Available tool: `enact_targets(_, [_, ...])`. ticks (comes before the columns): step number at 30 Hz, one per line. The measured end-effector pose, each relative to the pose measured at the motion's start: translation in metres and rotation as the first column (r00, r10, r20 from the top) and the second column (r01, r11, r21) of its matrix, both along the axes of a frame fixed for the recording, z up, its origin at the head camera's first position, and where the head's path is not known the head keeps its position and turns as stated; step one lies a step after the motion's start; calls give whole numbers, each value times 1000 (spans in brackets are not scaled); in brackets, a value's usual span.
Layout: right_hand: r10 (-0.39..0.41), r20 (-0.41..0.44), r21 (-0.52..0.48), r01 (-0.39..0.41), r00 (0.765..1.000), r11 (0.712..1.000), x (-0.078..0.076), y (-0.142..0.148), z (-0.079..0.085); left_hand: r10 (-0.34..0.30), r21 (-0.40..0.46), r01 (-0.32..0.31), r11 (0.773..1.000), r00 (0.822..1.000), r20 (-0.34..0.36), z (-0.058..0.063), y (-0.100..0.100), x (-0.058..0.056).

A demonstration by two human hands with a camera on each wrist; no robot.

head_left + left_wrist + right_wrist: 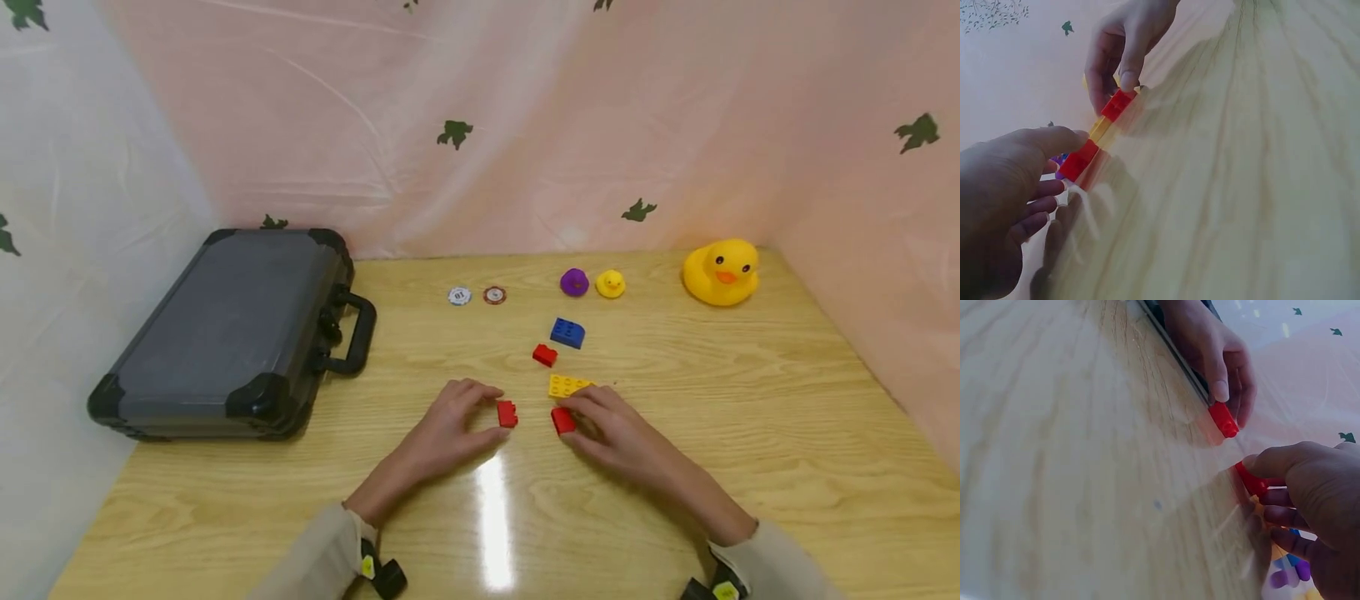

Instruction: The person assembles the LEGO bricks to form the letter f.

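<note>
Head view: we see the left hand [452,427] pinching a studded red brick [506,414], studs rightward, left of the yellow brick [564,385]; the right hand [617,427] pinches another red brick [562,421] just nearer than it, covering its right end.

Left wrist view: we see fingers partly hiding the studded one.

Right wrist view: we cannot make out any underside.

Yellowish wood-grain tabletop [750,375], pink draped backdrop [525,192] with green leaf shapes [454,133], whitish left wall [75,150], bright reflected streak [495,525]

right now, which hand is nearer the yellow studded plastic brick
Right: the right hand is beside the yellow brick, partly hiding it; the left hand is farther off, to its left.
</note>
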State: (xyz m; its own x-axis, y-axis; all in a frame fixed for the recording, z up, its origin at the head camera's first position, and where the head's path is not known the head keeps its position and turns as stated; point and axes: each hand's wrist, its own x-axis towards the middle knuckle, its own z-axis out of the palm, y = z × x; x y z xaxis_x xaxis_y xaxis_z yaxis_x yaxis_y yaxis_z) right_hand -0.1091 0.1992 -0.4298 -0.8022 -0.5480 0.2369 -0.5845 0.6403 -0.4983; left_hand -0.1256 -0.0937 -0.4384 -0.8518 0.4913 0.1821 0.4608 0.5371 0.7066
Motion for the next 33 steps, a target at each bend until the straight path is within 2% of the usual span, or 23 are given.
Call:
enact_targets(9, [-1, -43, -13, 0, 999, 1000, -2, -1, -1, -29, 4, 29, 1000, 996, -84, -3, 5, -5])
enact_targets(16, [5, -22, -6, -5, 1000, 1000, -2, -1, -2, -30, -10, 29, 1000, 996, -78, -3, 6, -5])
enact_targets(24, [-4, -23, 0, 4, 1000, 1000, 0, -2, -3, -47, -31, 44, 999, 993, -112, -5, 7, -4])
enact_targets(33, [-6, 18, -9, 6, 1000, 1000, 1, -1, 5, -53, -57, 46, 997, 992, -118, -3, 10, -4])
